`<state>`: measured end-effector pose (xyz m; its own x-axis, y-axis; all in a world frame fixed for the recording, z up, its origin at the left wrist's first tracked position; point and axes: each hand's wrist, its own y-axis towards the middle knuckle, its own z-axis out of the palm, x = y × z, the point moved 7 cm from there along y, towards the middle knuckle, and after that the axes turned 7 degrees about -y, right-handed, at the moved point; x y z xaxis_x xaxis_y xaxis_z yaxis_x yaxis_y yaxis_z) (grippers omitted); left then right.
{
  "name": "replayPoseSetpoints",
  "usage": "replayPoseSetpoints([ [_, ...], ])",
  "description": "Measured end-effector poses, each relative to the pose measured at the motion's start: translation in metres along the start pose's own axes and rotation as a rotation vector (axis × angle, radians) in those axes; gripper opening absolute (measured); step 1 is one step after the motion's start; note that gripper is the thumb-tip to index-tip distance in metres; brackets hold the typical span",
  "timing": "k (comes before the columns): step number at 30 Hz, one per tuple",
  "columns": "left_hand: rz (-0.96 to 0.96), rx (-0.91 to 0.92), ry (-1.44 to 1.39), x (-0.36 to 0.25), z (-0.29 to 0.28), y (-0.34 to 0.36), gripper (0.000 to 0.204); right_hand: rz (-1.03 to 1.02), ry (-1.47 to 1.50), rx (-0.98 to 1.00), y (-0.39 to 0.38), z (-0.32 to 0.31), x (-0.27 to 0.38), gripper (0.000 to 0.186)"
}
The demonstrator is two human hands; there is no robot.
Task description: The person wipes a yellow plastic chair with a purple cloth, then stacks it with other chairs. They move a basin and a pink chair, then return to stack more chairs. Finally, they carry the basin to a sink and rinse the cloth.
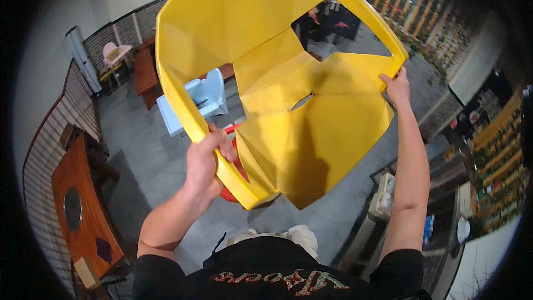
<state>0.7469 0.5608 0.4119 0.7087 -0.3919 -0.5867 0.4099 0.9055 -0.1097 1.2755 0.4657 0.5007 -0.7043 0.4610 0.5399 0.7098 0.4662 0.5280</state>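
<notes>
A large yellow plastic chair (pixel 344 116) with armrests is held up in front of me, tilted, its angular seat and curved back showing. My left hand (pixel 205 158) is closed round the edge of its left armrest, close to the front corner. On the far right side, my right hand (pixel 397 86) grips the rim of the other armrest, arm stretched out. Part of a red object (pixel 240 164) shows behind the chair's lower left; the chair hides the rest of it.
Beyond the left armrest stands a light blue plastic high chair (pixel 215 91). A brown wooden table (pixel 94 219) with a round inset plate is on the left, beside a railing (pixel 47 128). Shelving with containers (pixel 383 195) lines the right. A pink child seat (pixel 114 53) stands farther back.
</notes>
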Motion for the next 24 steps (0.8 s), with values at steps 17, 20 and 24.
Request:
replayPoseSetpoints([
  [17,0.132,-0.177,-0.126,0.196,0.003,0.080,0.018,-0.697,0.246,0.708,0.170,0.510,0.189,0.058],
  [20,0.199,-0.276,-0.115,0.203,0.004,0.071,0.016,-0.744,0.223,0.823,0.126,0.535,0.215,0.058],
  [24,0.251,-0.344,-0.004,0.217,0.016,0.079,0.015,-0.816,0.297,0.930,0.106,0.589,0.211,0.054],
])
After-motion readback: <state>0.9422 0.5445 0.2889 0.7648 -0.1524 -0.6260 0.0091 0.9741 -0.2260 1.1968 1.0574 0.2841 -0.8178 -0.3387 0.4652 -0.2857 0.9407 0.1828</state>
